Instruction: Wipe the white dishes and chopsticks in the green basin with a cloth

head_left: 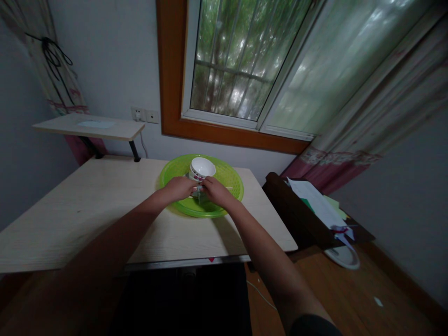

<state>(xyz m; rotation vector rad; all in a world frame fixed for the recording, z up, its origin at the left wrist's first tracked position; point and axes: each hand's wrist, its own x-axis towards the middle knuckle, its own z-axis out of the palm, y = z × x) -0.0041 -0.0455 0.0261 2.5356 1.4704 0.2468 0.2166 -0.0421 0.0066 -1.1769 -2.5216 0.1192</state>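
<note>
Item, two hands: we list the left hand (180, 189) and the right hand (217, 192), fingertips nearly meeting and pinching between them a small pale item (200, 191) (too small and dim for us to identify). Just beyond the grip we enter one stack of white bowls (203, 166), pink-marked on the side; below and around the grip — one round green basket (229, 177), set on a light wooden table (105, 200). Farther off, to the grip's left — one raised shelf (66, 122).
</note>
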